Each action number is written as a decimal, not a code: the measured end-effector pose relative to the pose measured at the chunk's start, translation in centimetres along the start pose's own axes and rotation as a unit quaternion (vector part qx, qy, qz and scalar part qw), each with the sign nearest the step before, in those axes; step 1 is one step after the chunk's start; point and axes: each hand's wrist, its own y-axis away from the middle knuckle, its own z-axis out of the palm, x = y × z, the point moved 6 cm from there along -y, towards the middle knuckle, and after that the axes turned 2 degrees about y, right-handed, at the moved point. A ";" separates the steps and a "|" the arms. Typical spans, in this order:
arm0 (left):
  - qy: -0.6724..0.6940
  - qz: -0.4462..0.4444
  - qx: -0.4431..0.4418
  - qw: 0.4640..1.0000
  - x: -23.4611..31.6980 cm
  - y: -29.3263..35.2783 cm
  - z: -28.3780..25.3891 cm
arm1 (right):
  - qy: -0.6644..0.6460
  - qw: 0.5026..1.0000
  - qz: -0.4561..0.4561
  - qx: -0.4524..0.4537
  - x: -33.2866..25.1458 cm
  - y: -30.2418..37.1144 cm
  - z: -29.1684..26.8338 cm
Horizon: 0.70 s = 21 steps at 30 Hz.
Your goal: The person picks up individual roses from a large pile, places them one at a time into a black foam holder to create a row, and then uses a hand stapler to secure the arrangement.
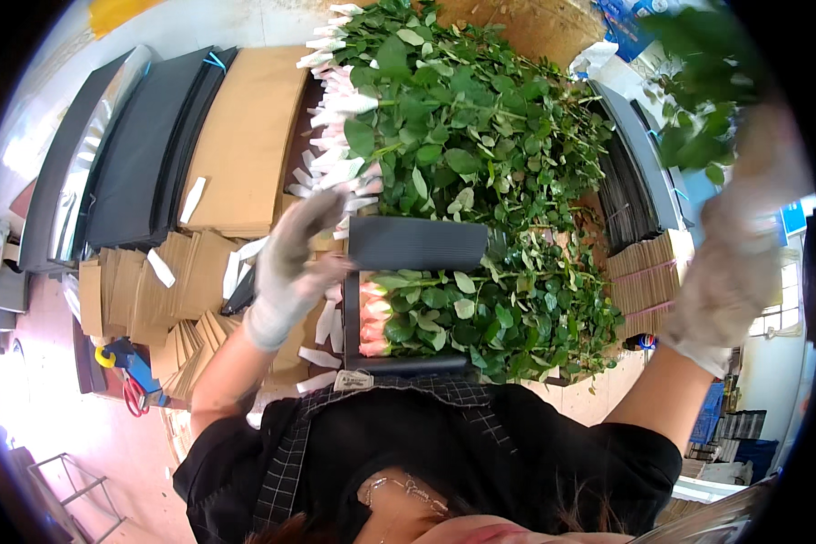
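Left hand [290, 258], gloved: fingers parted, released, beside black corrugated panel [417, 243]; contact unclear.
Right hand [727, 263], gloved, raised: grasping leafy stems [705, 86], blurred, well beyond right edge of black tray [352, 319].
Pink roses [374, 326]: laid in the tray, heads lining its left edge.
Panel: along the tray's far edge.

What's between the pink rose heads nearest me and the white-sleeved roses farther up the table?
In the head view, a dark ribbed panel lies between the pink rose heads and the white-sleeved roses.
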 end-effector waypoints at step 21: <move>-0.013 -0.008 0.130 0.991 -3.8 -2.2 1.9 | 0.216 0.937 0.009 -0.276 1.4 10.3 40.3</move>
